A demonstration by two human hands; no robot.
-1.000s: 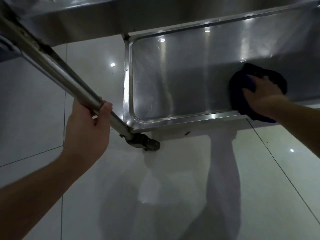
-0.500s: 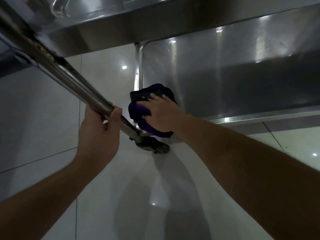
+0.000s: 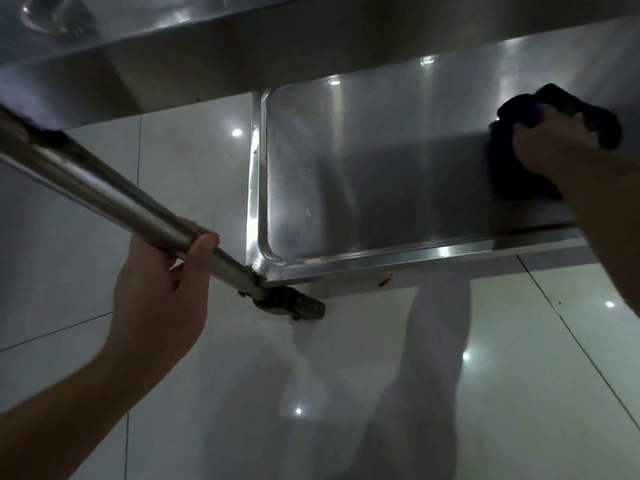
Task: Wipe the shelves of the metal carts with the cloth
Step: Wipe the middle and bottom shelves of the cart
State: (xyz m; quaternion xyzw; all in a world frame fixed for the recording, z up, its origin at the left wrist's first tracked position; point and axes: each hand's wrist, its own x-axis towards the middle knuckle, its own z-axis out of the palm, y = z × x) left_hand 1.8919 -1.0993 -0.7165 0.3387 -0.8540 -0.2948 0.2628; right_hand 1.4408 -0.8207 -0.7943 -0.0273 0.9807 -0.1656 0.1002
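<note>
The metal cart's bottom shelf (image 3: 363, 174) is a shiny steel tray with a raised rim, low above the floor. My right hand (image 3: 550, 150) holds a dark blue cloth (image 3: 581, 109) bunched under its fingers and presses it onto the shelf's right part. My left hand (image 3: 162, 292) grips the cart's slanting steel leg tube (image 3: 104, 195) just above the corner where it meets the shelf.
An upper shelf (image 3: 242, 46) of the cart hangs over the top of the view. A black caster wheel (image 3: 294, 306) sits under the shelf's near-left corner. White glossy floor tiles (image 3: 381, 393) surround the cart and mirror the ceiling lights.
My right hand has swept the cloth from the shelf's near-left corner back across to the right side. My left hand keeps its grip on the leg tube.
</note>
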